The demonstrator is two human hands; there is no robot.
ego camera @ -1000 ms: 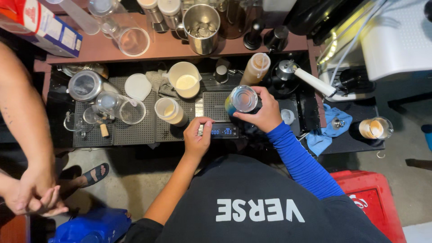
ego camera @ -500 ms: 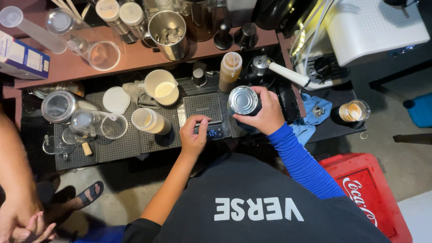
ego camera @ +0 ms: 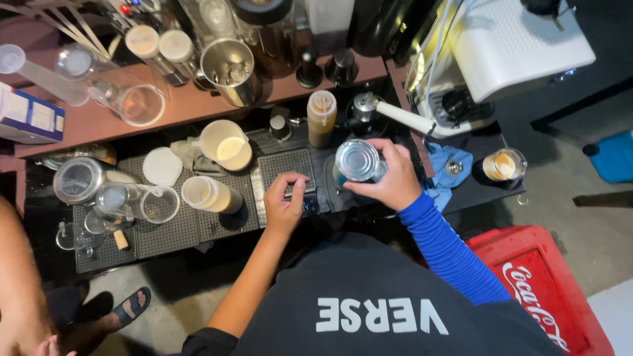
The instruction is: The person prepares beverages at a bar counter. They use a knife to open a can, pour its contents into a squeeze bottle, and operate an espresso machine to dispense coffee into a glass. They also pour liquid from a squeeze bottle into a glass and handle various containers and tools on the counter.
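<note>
Over the black counter (ego camera: 165, 231), right hand (ego camera: 393, 184) clamps a tin can (ego camera: 357, 161); left hand (ego camera: 283, 204) fingers rest on scale (ego camera: 287, 170).

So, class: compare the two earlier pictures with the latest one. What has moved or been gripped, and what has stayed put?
The right hand keeps its grip on the metal can, shifting it slightly from over the small scale to its right side. The left hand stays on the scale's front edge. Nothing is let go. The cream jug, the tan cup and the sauce bottle stay where they were.
</note>
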